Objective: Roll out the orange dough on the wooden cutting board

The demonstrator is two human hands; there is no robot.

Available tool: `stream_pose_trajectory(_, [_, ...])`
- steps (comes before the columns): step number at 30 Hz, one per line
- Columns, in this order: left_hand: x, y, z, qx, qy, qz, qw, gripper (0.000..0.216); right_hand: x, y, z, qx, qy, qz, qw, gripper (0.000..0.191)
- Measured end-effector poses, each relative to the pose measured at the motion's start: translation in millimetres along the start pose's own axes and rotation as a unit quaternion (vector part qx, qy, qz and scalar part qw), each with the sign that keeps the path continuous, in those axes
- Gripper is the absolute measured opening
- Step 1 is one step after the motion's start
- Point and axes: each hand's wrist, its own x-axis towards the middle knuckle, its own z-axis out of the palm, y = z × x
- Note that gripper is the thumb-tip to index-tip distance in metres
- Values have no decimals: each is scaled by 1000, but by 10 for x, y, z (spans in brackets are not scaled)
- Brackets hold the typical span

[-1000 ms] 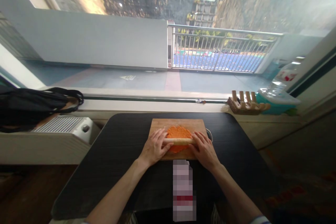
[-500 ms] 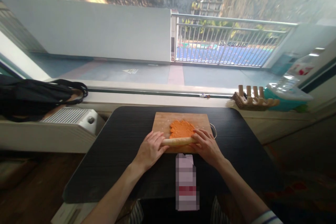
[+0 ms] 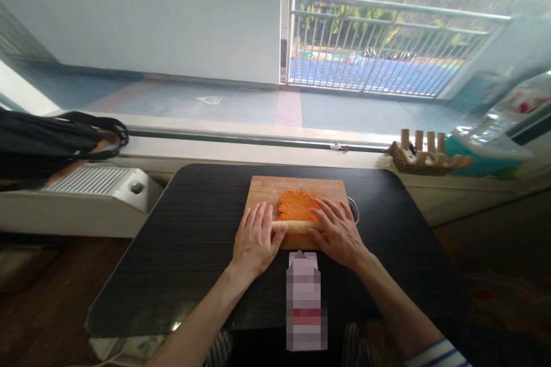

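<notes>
A wooden rolling pin (image 3: 296, 227) lies across a flat, ragged-edged sheet of orange dough (image 3: 298, 206). Both rest on a wooden cutting board (image 3: 262, 187). My left hand (image 3: 257, 241) covers the pin's left end, fingers over the top and thumb on the near side. At the other end, my right hand (image 3: 338, 232) holds the pin the same way, its fingertips over the dough's right edge. The pin's ends are hidden under my hands. Dough also shows as a thin strip on the near side of the pin.
The board stands on a black table (image 3: 193, 229), with a looped handle (image 3: 353, 210) at its right. A blurred-out pinkish shape (image 3: 303, 298) is at the near edge. Along the window sill are a black bag (image 3: 47, 143), a wooden rack (image 3: 424, 155) and a teal container (image 3: 486, 155).
My left hand has slid inward along the pin, its fingers now stretched further over it. My right hand's fingers have also spread further forward. The view has tipped down slightly.
</notes>
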Motion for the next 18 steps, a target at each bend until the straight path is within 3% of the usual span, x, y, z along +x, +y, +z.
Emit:
stream_pose_trajectory(11, [153,35,26,-21,15,-35,999,67,317,60,-1,-32,-61,56,996,47])
stream_pose_trajectory(18, [-82,91,-32,-35,13,-15,999,67,32,-14,-61,-27,-89,27,995,49])
